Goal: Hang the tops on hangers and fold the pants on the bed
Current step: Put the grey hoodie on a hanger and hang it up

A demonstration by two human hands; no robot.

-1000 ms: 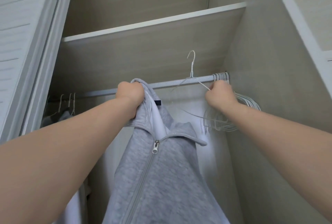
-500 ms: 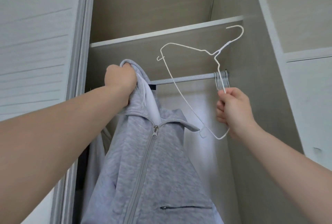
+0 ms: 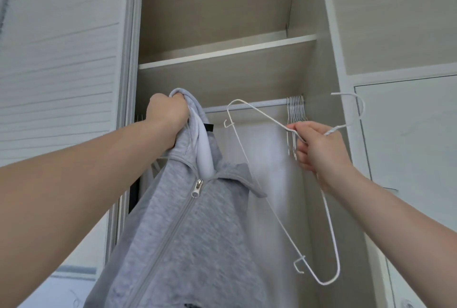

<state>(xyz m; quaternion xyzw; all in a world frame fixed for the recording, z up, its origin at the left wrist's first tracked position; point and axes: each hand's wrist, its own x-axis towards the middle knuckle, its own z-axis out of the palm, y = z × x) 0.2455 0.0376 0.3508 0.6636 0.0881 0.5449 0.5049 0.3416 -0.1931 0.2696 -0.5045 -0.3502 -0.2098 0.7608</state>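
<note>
Grey fleece is bunched tight inside the curled fingers (image 3: 178, 100) of the left hand (image 3: 167, 119), which grips the top (image 3: 185, 233) by the cloth above its collar. Holding it there lets the body hang straight down in front of the open wardrobe, neck uppermost, ready for a hanger to go in. The knit looks soft and thick with a paler, smooth lining, and a metal zip (image 3: 196, 190) is closed up to the collar.

On the other side, the fingers (image 3: 300, 149) of the right hand (image 3: 319, 149) are curled round the neck of a white hanger (image 3: 263, 115), just below its hook. The hanger is thin, stiff wire, a bare triangle with small notches at the shoulders. It is tilted on end – one shoulder points towards the top, the other hangs low – probably to angle it into the neck opening. It is just beside the top but not yet inside.

Behind both hands runs a ribbed metal rail (image 3: 247, 105) with spare hangers (image 3: 295, 114) crowded at its right end, under a pale wood-grain shelf (image 3: 222, 56). No pants or bed are in view
</note>
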